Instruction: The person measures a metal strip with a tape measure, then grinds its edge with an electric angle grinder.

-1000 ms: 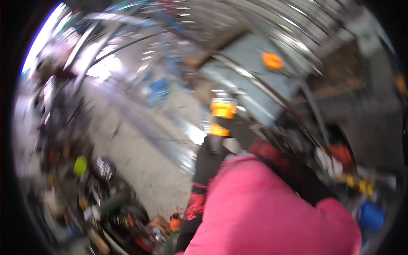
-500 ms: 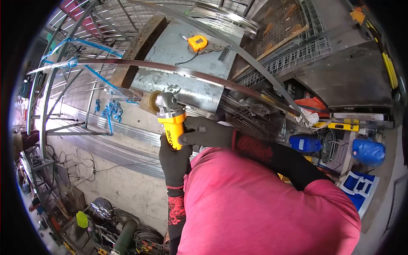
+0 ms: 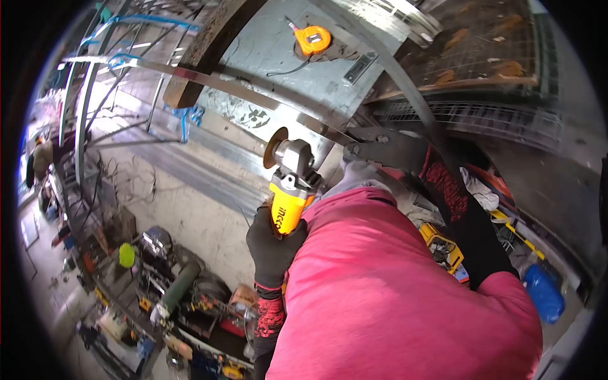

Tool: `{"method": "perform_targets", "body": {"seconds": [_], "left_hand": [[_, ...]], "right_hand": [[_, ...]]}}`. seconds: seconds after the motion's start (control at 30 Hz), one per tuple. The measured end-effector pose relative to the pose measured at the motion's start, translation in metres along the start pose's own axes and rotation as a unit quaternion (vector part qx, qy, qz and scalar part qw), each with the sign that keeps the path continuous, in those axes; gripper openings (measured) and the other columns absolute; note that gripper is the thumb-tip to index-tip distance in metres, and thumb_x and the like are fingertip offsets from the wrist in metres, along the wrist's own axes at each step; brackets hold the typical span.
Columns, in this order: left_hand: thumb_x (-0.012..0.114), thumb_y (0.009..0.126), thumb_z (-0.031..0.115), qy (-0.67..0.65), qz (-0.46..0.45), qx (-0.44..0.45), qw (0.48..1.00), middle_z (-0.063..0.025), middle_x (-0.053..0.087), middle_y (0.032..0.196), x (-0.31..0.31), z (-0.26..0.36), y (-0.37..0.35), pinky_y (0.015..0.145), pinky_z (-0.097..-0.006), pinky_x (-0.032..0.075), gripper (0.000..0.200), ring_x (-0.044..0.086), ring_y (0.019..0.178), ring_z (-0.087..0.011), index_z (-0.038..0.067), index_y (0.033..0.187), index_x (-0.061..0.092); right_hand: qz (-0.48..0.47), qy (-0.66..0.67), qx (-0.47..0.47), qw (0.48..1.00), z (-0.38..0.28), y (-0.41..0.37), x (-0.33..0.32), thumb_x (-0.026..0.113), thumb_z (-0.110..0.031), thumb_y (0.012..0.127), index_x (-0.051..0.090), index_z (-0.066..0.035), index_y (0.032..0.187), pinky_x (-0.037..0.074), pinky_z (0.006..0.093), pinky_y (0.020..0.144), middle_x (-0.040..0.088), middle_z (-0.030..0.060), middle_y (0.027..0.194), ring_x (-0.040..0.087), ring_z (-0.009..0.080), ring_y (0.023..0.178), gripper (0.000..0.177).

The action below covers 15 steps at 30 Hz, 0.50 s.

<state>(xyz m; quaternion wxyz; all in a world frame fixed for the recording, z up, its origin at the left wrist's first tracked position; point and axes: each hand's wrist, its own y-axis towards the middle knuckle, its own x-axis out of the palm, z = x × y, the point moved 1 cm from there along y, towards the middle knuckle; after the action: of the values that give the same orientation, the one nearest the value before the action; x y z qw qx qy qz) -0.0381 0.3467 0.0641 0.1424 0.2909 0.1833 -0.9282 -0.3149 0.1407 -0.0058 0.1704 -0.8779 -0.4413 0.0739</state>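
Observation:
My left hand (image 3: 273, 244), in a dark glove, is closed around the rear body of a yellow and grey angle grinder (image 3: 290, 209). The grinder's disc (image 3: 275, 147) faces up and left, apart from the long metal bar (image 3: 253, 96) above it. My gloved right hand (image 3: 389, 151) is closed over this bar near the edge of the metal-topped table (image 3: 266, 47); part of its grip is hidden. On the tabletop lies an orange tape measure (image 3: 313, 40), away from both hands.
A thick wooden beam (image 3: 212, 54) lies under the bar. Another metal bar (image 3: 399, 79) crosses at the right. A metal frame with blue ties (image 3: 152, 20) stands at left. Tools and a green cylinder (image 3: 179, 285) crowd the lower left floor; a blue container (image 3: 543, 292) sits right.
My right hand has left the grinder and moved right onto the metal bar. My left hand still holds the grinder, now lower and to the right in view. The head view has shifted.

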Motion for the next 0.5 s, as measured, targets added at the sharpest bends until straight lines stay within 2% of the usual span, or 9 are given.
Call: {"method": "perform_targets", "body": {"seconds": [0.03,0.07,0.1,0.17,0.2,0.23,0.3,0.37,0.5], "left_hand": [[0.092,0.079,0.026,0.011,0.007,-0.014,1.000,-0.0155,0.078,0.092,0.003,0.004,-0.002,0.072,-0.0413,0.061,0.053,0.078,0.079,-0.0295,0.002,0.121,0.072],[0.092,0.078,0.026,0.038,0.010,-0.014,0.999,-0.0164,0.078,0.092,0.006,0.008,-0.004,0.072,-0.0417,0.061,0.054,0.078,0.079,-0.0310,0.002,0.122,0.072],[0.092,0.078,0.026,0.065,0.013,-0.014,0.998,-0.0173,0.077,0.092,0.009,0.011,-0.006,0.073,-0.0421,0.061,0.055,0.078,0.080,-0.0326,0.002,0.122,0.072],[0.093,0.077,0.027,0.060,0.038,-0.029,0.997,-0.0180,0.076,0.091,0.014,0.025,-0.007,0.072,-0.0437,0.062,0.057,0.077,0.079,-0.0354,0.002,0.123,0.073],[0.093,0.076,0.028,0.100,0.028,-0.032,0.994,-0.0177,0.076,0.090,0.014,0.031,-0.008,0.072,-0.0445,0.062,0.059,0.077,0.079,-0.0362,0.002,0.126,0.073],[0.093,0.076,0.029,0.138,0.018,-0.031,0.990,-0.0173,0.076,0.090,0.014,0.035,-0.009,0.071,-0.0453,0.062,0.061,0.077,0.079,-0.0369,0.003,0.128,0.074],[0.092,0.077,0.030,0.159,-0.005,-0.043,0.986,-0.0178,0.076,0.092,0.013,0.037,-0.011,0.072,-0.0463,0.062,0.066,0.076,0.081,-0.0385,0.004,0.134,0.073],[0.090,0.078,0.028,0.206,-0.016,-0.001,0.979,-0.0184,0.077,0.096,0.015,0.047,-0.005,0.075,-0.0468,0.062,0.067,0.077,0.084,-0.0393,0.005,0.139,0.072],[0.087,0.079,0.027,0.221,-0.039,0.019,0.974,-0.0184,0.077,0.099,0.014,0.047,0.001,0.078,-0.0471,0.062,0.066,0.077,0.088,-0.0393,0.006,0.140,0.072]], "right_hand": [[-0.068,-0.022,0.014,0.997,-0.005,0.002,-0.005,0.068,-0.026,0.111,0.068,-0.001,0.143,0.062,0.0353,0.095,0.076,0.0170,0.134,0.075,0.0215,0.118,0.040],[-0.074,0.133,0.172,0.973,-0.020,0.011,-0.005,0.066,-0.027,0.111,0.071,-0.003,0.131,0.063,0.0338,0.080,0.078,0.0148,0.115,0.079,0.0203,0.095,0.031],[-0.089,0.138,0.173,0.971,-0.018,0.014,-0.007,0.066,-0.027,0.111,0.071,-0.003,0.131,0.063,0.0338,0.080,0.078,0.0148,0.115,0.079,0.0203,0.095,0.031],[-0.080,0.153,0.200,0.964,-0.012,0.018,-0.008,0.064,-0.029,0.111,0.070,-0.005,0.118,0.060,0.0334,0.065,0.074,0.0090,0.095,0.074,0.0179,0.075,0.026],[-0.053,0.159,0.209,0.963,-0.014,0.017,-0.003,0.063,-0.032,0.111,0.069,-0.006,0.114,0.056,0.0303,0.058,0.069,0.0030,0.086,0.069,0.0142,0.068,0.027],[-0.060,0.167,0.210,0.961,-0.007,0.017,0.001,0.063,-0.032,0.111,0.069,-0.006,0.114,0.056,0.0303,0.058,0.069,0.0030,0.086,0.069,0.0142,0.068,0.027],[-0.009,0.174,0.186,0.967,0.003,0.017,0.008,0.068,-0.039,0.108,0.073,-0.005,0.119,0.053,0.0260,0.052,0.066,0.0007,0.079,0.062,0.0091,0.059,0.037],[-0.005,0.138,0.182,0.974,-0.001,0.016,0.009,0.068,-0.043,0.109,0.073,-0.005,0.115,0.053,0.0252,0.051,0.065,-0.0002,0.078,0.062,0.0071,0.058,0.039],[0.004,0.104,0.137,0.985,-0.002,0.013,0.014,0.063,-0.051,0.112,0.072,-0.007,0.110,0.048,0.0238,0.050,0.063,-0.0024,0.075,0.057,0.0053,0.055,0.045]]}}
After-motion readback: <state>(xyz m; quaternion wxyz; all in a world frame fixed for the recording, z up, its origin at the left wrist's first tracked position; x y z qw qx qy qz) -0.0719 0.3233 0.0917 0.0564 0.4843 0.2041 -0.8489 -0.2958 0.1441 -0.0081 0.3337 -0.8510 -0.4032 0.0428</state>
